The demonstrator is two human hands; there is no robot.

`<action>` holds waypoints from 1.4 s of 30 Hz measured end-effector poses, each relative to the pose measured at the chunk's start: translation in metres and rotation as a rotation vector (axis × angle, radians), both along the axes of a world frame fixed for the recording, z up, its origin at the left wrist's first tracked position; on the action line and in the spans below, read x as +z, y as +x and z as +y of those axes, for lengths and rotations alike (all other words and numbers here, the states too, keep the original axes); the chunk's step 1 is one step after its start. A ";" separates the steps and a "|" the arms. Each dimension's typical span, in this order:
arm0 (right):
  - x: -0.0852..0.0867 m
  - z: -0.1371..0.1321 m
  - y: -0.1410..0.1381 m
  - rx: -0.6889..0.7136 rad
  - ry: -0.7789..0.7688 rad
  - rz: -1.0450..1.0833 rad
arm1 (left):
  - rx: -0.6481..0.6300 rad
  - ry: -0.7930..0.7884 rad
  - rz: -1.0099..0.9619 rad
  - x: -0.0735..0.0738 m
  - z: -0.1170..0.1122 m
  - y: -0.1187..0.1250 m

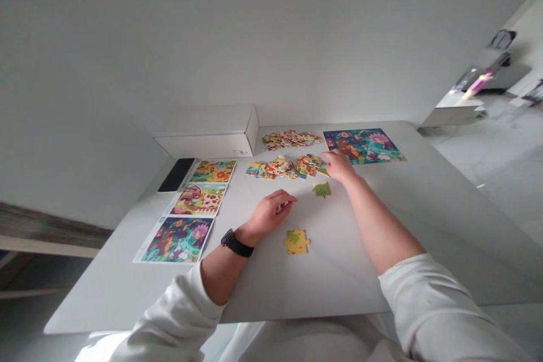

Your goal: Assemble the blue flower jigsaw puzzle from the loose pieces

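Observation:
My left hand (274, 213) rests on the white table, fingers loosely curved with a gap beside the thumb and nothing visible in them. Below and to its right lies a yellow puzzle piece (297, 241) with a green figure on it. My right hand (339, 167) reaches to the right end of a pile of puzzle pieces (282, 166). Its index finger points left, and its lower fingers are at a green piece (323, 169) on the pile's edge; whether they grip it is hard to see. Just below that hand lies another green puzzle piece (321, 189).
Behind the pile is a second heap of reddish pieces (291, 139). A dark, colourful picture sheet (365, 145) lies at back right. Left stand a white box (207, 141), a black phone (176, 175) and picture cards (198, 199). The wall rises behind the table (339, 277).

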State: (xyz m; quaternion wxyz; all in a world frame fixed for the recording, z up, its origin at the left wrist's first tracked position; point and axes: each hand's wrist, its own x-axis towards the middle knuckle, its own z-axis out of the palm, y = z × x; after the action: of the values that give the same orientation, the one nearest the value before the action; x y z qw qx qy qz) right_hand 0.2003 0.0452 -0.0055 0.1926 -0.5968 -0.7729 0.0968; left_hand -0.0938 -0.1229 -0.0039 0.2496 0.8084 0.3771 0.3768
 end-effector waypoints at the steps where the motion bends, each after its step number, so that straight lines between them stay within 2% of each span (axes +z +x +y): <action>1: 0.001 -0.001 0.000 -0.019 0.011 -0.022 | -0.002 0.001 -0.001 0.000 0.000 0.000; 8: 0.000 -0.010 -0.013 0.066 -0.001 -0.068 | -0.024 -0.011 -0.009 0.001 -0.001 0.000; 20: 0.004 -0.017 -0.017 -0.011 0.115 0.035 | -0.025 -0.025 -0.021 0.001 -0.001 0.000; 25: 0.017 -0.016 -0.011 -0.058 0.256 0.243 | -0.031 -0.026 -0.021 -0.001 -0.001 -0.002; 27: 0.022 -0.016 -0.011 -0.071 0.248 0.407 | -0.014 -0.033 -0.034 -0.001 0.000 -0.003; 29: 0.027 -0.017 -0.013 -0.062 0.177 0.614 | 0.015 -0.059 -0.070 -0.001 0.001 -0.003; 32: 0.033 -0.023 -0.024 -0.034 0.014 0.911 | 0.097 -0.139 -0.159 0.001 0.003 -0.003; 35: 0.037 -0.035 -0.042 0.020 -0.084 1.051 | 0.169 -0.307 -0.325 0.005 0.003 -0.003; 39: 0.038 -0.059 -0.071 0.249 -0.133 1.051 | 0.149 -0.650 -0.706 0.012 0.004 -0.001; 42: 0.038 -0.076 -0.087 0.478 -0.059 0.932 | 0.142 -0.782 -0.911 0.015 0.006 -0.002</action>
State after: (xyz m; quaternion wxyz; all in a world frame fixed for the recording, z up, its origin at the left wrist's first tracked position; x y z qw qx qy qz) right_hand 0.1135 -0.0312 0.0321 0.4717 -0.3026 -0.7167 0.4150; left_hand -0.0956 -0.1172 0.0114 0.6391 0.3867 0.3958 0.5342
